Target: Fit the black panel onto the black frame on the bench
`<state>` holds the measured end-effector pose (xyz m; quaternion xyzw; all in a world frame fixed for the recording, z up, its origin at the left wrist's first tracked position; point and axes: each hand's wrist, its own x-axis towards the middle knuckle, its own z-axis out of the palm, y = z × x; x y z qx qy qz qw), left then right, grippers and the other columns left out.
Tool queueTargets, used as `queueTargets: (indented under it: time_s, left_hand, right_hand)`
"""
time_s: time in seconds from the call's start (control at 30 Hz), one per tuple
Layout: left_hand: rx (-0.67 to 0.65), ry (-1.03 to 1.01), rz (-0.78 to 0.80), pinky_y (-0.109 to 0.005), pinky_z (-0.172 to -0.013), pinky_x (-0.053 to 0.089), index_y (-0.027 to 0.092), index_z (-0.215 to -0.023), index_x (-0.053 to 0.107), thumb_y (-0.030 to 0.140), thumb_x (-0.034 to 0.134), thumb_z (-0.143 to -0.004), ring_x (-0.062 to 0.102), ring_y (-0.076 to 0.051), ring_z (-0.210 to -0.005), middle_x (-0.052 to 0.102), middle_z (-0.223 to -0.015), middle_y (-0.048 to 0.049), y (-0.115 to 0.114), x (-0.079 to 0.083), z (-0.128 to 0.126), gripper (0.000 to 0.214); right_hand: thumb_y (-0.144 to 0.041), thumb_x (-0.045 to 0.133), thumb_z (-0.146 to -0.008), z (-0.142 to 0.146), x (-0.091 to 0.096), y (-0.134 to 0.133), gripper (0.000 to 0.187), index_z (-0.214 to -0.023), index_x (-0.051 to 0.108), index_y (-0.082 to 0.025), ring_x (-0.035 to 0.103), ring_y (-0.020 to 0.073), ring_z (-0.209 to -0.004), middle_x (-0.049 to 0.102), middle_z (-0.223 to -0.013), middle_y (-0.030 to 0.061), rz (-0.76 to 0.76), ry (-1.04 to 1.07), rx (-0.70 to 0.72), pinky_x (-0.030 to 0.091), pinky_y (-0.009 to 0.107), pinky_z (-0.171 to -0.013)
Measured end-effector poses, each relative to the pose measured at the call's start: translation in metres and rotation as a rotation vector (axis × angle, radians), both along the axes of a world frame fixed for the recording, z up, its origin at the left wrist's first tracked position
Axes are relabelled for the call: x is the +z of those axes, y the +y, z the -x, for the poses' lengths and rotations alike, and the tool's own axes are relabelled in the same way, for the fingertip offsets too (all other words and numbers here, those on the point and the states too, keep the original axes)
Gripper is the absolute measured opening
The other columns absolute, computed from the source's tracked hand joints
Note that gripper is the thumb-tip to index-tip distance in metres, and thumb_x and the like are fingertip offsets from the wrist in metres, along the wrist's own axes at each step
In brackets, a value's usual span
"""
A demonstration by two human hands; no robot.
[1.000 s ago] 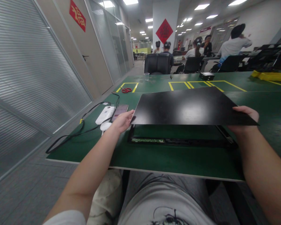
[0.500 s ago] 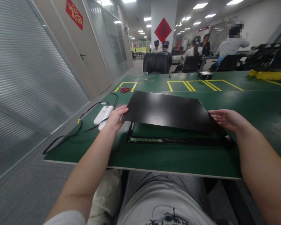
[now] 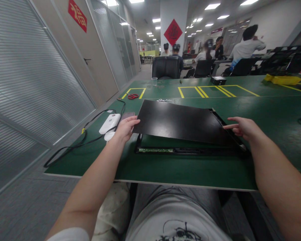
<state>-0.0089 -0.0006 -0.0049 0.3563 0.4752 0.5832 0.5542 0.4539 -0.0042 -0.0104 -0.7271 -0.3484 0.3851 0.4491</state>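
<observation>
A thin, glossy black screen panel (image 3: 178,122) lies tilted over a black display frame (image 3: 205,151), its left side raised and its right side low. A green circuit strip (image 3: 155,150) shows along the frame's near edge. My left hand (image 3: 127,127) pinches the panel's left edge. At the right edge, my right hand (image 3: 242,128) has its fingers spread, one fingertip at or very near the panel; contact is hard to tell. The frame's right side shows beside the panel, while much of its inside is covered.
On the green table (image 3: 178,175), a white device (image 3: 109,124) and a black cable (image 3: 65,147) lie at left. Red-handled scissors (image 3: 132,96), small pale pieces (image 3: 165,100), a clear cup (image 3: 154,81) and a black box (image 3: 218,80) sit farther back. People sit beyond.
The panel's right side has dropped, uncovering the frame's right side. My right hand's fingers have spread and come off their grip. My left hand still holds the panel, slightly shifted right.
</observation>
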Motion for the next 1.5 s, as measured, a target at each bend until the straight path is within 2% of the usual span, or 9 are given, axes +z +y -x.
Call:
queueTargets:
  time_s: [0.53,0.77,1.0,1.27,1.5]
  left_hand:
    - [0.041,-0.013,0.036,-0.022,-0.061,0.052,0.012,-0.080,0.065,0.001,0.079,-0.052,0.064,-0.012,-0.062,0.071,-0.071,-0.0025,-0.001,-0.003,-0.006,0.033]
    - [0.010,0.001,0.051,-0.024,-0.063,0.052,0.013,-0.080,0.064,0.003,0.082,-0.051,0.064,-0.013,-0.064,0.070,-0.071,-0.0021,-0.001,-0.008,-0.009,0.036]
    - [0.020,0.030,0.083,-0.024,-0.063,0.051,0.014,-0.079,0.063,0.003,0.083,-0.051,0.062,-0.013,-0.064,0.067,-0.069,-0.0008,-0.002,-0.009,-0.011,0.037]
    - [0.054,0.063,0.104,-0.021,-0.059,0.048,0.015,-0.077,0.064,0.001,0.080,-0.050,0.062,-0.012,-0.063,0.068,-0.068,-0.0007,0.000,-0.013,-0.013,0.033]
    - [0.030,0.059,0.101,-0.022,-0.063,0.050,0.014,-0.077,0.064,0.000,0.077,-0.052,0.064,-0.012,-0.064,0.069,-0.069,-0.0018,0.000,-0.014,-0.014,0.031]
  right_hand:
    - [-0.022,0.048,-0.089,0.002,0.006,-0.003,0.042,-0.128,0.053,-0.009,0.025,0.0051,-0.039,0.072,-0.089,0.0248,-0.025,-0.042,-0.068,0.021,0.019,-0.034]
    - [-0.020,0.051,-0.088,0.006,0.010,-0.006,0.039,-0.125,0.056,-0.010,0.029,0.0050,-0.038,0.072,-0.086,0.0218,-0.006,-0.111,-0.081,0.023,0.019,-0.034]
    - [-0.024,0.058,-0.085,0.004,0.005,-0.006,0.033,-0.115,0.061,-0.011,0.031,0.0052,-0.038,0.071,-0.078,0.0161,-0.028,-0.198,-0.080,0.025,0.020,-0.036]
    - [-0.024,0.057,-0.082,0.002,0.000,-0.003,0.036,-0.115,0.063,-0.011,0.041,0.0068,-0.040,0.072,-0.085,0.0157,0.009,-0.376,-0.020,0.031,0.021,-0.038]
    - [-0.029,0.059,-0.075,0.004,0.001,-0.007,0.037,-0.109,0.069,-0.018,0.052,0.0115,-0.050,0.074,-0.084,0.0076,0.056,-0.617,0.002,0.044,0.025,-0.048]
